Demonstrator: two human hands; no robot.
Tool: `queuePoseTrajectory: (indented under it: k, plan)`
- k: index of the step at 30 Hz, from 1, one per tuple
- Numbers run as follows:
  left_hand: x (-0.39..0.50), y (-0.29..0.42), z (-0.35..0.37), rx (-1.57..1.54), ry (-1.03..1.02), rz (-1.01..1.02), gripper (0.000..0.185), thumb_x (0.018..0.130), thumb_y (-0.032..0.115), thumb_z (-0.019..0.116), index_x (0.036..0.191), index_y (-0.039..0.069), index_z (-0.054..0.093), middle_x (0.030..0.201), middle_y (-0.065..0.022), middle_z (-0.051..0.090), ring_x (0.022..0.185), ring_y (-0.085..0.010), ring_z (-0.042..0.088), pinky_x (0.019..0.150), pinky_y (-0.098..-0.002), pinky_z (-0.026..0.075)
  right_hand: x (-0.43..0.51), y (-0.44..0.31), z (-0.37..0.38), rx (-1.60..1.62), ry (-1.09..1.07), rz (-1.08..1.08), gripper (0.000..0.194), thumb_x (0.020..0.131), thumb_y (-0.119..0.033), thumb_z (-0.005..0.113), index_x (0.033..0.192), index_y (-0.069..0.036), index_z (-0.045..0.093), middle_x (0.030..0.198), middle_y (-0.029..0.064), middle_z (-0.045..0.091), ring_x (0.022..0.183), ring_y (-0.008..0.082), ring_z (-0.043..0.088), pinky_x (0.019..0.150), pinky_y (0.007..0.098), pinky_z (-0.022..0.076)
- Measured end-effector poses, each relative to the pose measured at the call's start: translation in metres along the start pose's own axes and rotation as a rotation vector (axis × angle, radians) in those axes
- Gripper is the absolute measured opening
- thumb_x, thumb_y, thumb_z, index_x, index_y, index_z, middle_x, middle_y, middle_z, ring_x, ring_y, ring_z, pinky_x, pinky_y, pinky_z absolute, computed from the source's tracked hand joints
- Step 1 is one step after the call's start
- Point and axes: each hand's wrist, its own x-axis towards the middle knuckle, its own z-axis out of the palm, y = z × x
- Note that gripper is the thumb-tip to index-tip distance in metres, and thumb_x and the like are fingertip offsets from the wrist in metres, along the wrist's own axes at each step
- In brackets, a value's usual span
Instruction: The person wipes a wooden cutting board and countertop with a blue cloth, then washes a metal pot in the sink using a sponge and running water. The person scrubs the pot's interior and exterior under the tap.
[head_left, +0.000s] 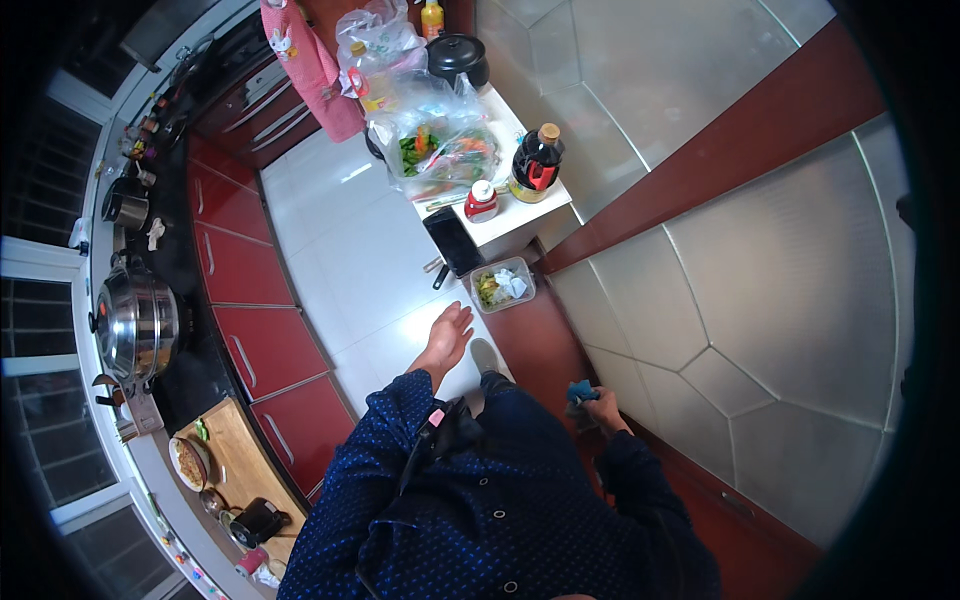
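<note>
My left hand (448, 337) is held palm up over the white tile floor, its fingers loosely extended and nothing in it. Off to the right, my right hand (602, 409) grips a crumpled blue cloth (581, 391) beside the red-brown wooden base of the glass partition. A clear plastic tub (504, 285) with vegetable scraps and white paper stands beyond my left hand. Close to that tub, a flat black rectangular object (454, 241) juts from the edge of a white cabinet (517, 225); a black handle (440, 277) shows beneath it.
The cabinet top bears a red-and-white bottle (481, 202), a dark sauce bottle (537, 163), bagged vegetables (442, 154) and a lidded black pot (457, 58). On the left counter are a steel steamer pot (139, 322) and a wooden cutting board (240, 450). Patterned glass panels (750, 300) line the right.
</note>
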Motion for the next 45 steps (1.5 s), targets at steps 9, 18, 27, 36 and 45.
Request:
queuePoseTrajectory:
  k: [9,18,27,36,45]
  plan:
    - [-0.053,0.023,0.022,-0.105,-0.214,0.063,0.047,0.115,0.036,0.039,0.146,0.002,0.046,0.141,-0.0247,0.062,0.126,-0.0362,0.066,0.107,-0.044,0.055,0.061,-0.004,0.01,0.002,-0.114,-0.082,0.022,0.089,-0.004,0.072,0.11,0.003,0.07,0.094,0.0185,0.077,0.08,0.0289,0.078,0.062,0.047,0.0654]
    - [-0.067,0.004,0.044,0.582,-0.176,0.15,0.08,0.097,0.014,0.073,0.166,0.018,0.032,0.175,-0.0203,0.013,0.157,-0.0388,0.029,0.119,-0.0499,0.039,0.077,-0.069,0.028,0.012,-0.188,-0.234,0.022,0.089,-0.001,0.073,0.111,0.0,0.071,0.098,0.0131,0.077,0.086,0.0233,0.076,0.074,0.0409,0.0626]
    - [-0.099,-0.027,0.012,0.309,-0.089,0.106,0.066,0.106,0.018,0.063,0.165,0.012,0.034,0.152,-0.0133,0.049,0.138,-0.0222,0.049,0.112,-0.0389,0.045,0.018,-0.202,0.124,-0.382,-0.556,-1.059,0.052,0.084,-0.01,0.074,0.133,-0.001,0.061,0.118,0.0222,0.072,0.109,0.0349,0.072,0.095,0.0405,0.056]
    - [-0.174,-0.034,-0.051,0.37,0.185,0.585,0.028,0.094,0.013,0.079,0.116,-0.001,0.068,0.096,-0.0026,0.072,0.081,-0.0098,0.067,0.074,-0.0277,0.057,-0.054,-0.241,0.175,-0.568,-0.792,-0.961,0.048,0.08,-0.008,0.073,0.126,0.0,0.063,0.117,0.0213,0.071,0.109,0.0323,0.071,0.096,0.0403,0.0555]
    - [-0.301,-0.115,-0.114,0.42,0.421,0.691,0.023,0.103,0.02,0.069,0.112,-0.001,0.073,0.096,-0.0013,0.073,0.089,-0.0088,0.063,0.082,-0.0289,0.053,-0.115,-0.198,0.239,-0.823,-1.089,-1.145,0.037,0.088,-0.008,0.064,0.124,-0.001,0.065,0.104,0.0183,0.074,0.099,0.0274,0.071,0.089,0.0379,0.0556]
